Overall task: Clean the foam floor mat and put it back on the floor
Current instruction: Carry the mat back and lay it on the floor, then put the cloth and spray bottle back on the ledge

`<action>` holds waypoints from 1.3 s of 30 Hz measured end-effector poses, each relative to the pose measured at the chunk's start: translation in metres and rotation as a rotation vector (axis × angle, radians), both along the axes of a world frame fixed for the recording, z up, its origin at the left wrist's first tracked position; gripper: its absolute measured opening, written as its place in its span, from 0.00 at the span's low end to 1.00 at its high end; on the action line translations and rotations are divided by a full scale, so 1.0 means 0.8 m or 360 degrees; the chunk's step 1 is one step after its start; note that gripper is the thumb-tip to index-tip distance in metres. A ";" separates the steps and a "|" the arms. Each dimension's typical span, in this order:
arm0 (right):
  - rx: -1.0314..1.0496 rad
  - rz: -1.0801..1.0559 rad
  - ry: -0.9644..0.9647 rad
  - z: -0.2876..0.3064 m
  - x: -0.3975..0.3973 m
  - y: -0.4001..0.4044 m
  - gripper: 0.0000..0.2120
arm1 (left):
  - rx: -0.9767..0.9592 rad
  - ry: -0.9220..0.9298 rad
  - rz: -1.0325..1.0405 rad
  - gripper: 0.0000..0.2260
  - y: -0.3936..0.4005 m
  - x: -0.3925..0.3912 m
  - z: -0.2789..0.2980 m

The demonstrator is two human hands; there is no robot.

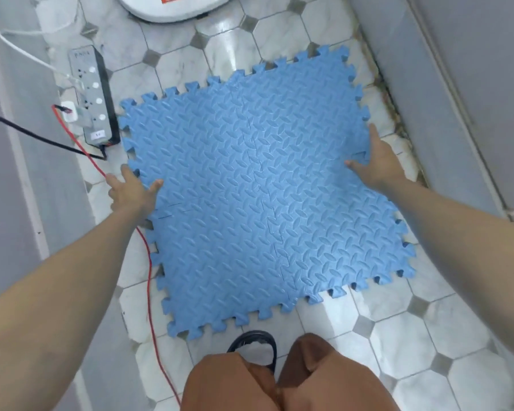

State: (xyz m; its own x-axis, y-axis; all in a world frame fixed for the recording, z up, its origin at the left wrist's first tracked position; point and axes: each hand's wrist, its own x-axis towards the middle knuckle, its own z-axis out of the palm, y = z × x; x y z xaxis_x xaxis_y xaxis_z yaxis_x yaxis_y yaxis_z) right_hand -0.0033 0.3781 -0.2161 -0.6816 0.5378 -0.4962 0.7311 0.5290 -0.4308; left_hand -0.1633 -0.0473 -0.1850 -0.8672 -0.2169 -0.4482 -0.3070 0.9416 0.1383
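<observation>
The blue foam mat (264,188), with its jigsaw edges and raised leaf-like pattern, lies spread over the marble-look tiled floor (398,336), its right edge close to the grey wall (472,84). The left hand (131,189) grips the mat's left edge, thumb on top and fingers tucked at or under the rim. The right hand (379,163) holds the right edge the same way, thumb lying on the mat's top face. Just left of the mat sits a power strip (95,96) with a white plug in it; a red cord (149,277) and a black cord (42,137) run across the tiles beside it. Brown shorts (279,384) and a dark sandal (255,341) show at the bottom, near the mat's near edge.
</observation>
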 end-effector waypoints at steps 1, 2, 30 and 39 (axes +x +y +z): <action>-0.0003 0.0038 -0.0005 0.027 0.011 -0.006 0.43 | 0.0004 0.0003 -0.0081 0.36 0.009 0.008 0.025; -0.0009 0.0058 -0.0009 0.055 0.024 -0.011 0.42 | 0.0020 0.0012 -0.0195 0.36 0.019 0.017 0.054; -0.0453 -0.2616 0.0018 0.711 0.668 -0.205 0.32 | -0.0031 -0.0136 -0.3114 0.25 0.471 0.478 0.663; -0.0578 -0.3910 0.0164 0.689 0.761 -0.522 0.28 | -0.0327 -0.0075 -0.4125 0.26 0.392 0.725 0.625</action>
State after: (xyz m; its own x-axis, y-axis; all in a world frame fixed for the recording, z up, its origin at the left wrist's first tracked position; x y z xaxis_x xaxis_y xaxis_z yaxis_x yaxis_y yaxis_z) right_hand 0.6056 -0.0394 0.3354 0.6913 -0.0142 -0.7224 -0.3608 -0.8731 -0.3280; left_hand 0.4163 0.2666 0.3150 0.5601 0.5954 -0.5760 0.7644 -0.6395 0.0823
